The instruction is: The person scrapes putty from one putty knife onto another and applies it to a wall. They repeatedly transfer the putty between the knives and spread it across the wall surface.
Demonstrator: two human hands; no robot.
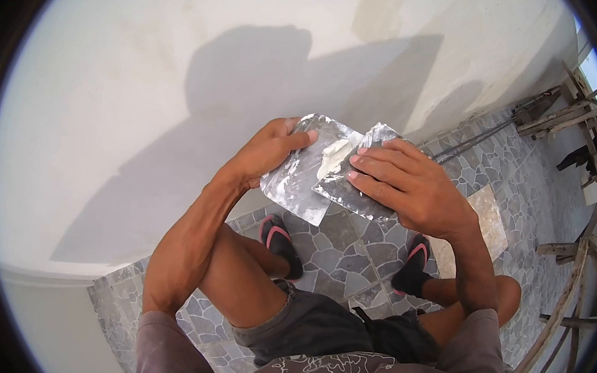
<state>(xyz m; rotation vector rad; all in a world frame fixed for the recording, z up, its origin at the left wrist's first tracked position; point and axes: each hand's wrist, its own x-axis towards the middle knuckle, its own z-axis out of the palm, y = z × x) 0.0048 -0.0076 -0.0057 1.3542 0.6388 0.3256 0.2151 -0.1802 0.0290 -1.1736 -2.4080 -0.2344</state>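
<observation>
My left hand (273, 149) grips a flat metal plate (291, 183) smeared with white paste, its thumb lying on the top face. My right hand (410, 187) holds a second, dark flat blade (356, 190) with white smears, fingers pressed on its face. The blade's left edge overlaps the plate's right part. Between the two, a lump of white paste (334, 156) sits on the plate. Both tools are in front of the pale wall (124, 74), above the floor. Any handles are hidden.
Stone-patterned floor tiles (329, 259) lie below, with my feet in dark footwear with pink straps. A beige slab (486, 224) lies on the floor at the right. Wooden poles (574, 287) stand at the far right. Shadows fall on the wall.
</observation>
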